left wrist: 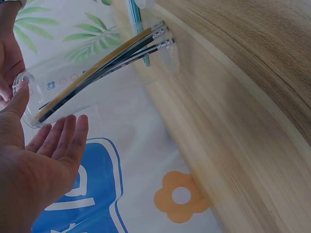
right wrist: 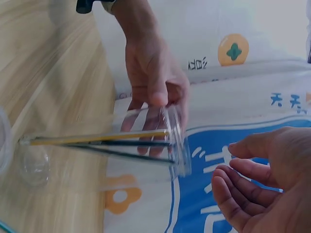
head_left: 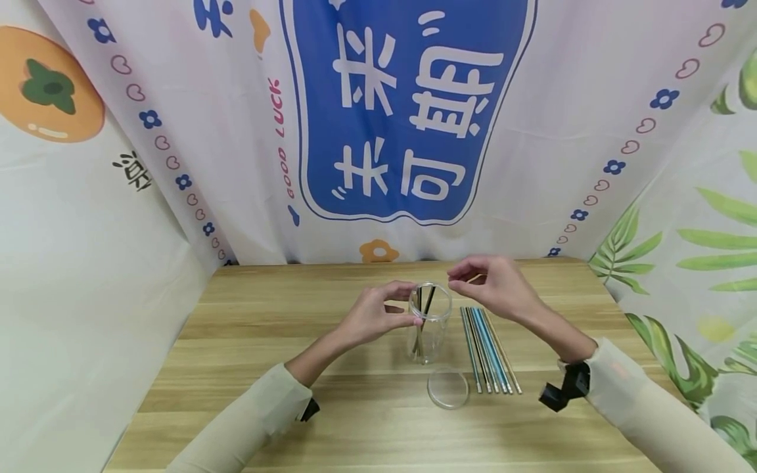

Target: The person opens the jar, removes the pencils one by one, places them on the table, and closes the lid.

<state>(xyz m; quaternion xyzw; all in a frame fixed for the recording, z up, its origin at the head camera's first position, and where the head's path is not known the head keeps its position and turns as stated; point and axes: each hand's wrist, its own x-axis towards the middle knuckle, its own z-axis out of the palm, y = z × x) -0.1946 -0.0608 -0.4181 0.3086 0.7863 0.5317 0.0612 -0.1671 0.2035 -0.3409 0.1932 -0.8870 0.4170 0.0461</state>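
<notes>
A tall clear plastic jar [head_left: 435, 335] stands upright on the table with its mouth uncovered. My left hand [head_left: 372, 314] holds it near the rim, thumb on one side and fingers on the other. Inside lean three pencils, one of them a yellow pencil [left wrist: 97, 66] beside darker ones, their metal-banded ends at the bottom. To the right of the jar's mouth, my right hand [head_left: 497, 286] hovers with nothing in it, fingers loosely bent. Below that hand, several blue, black and gold pencils [head_left: 489, 351] lie side by side.
A round clear lid [head_left: 447, 389] lies flat in front of the jar, left of the pencil row. The wooden table [head_left: 254, 407] ends at a printed cloth [head_left: 248, 217] behind, with more cloth along both sides.
</notes>
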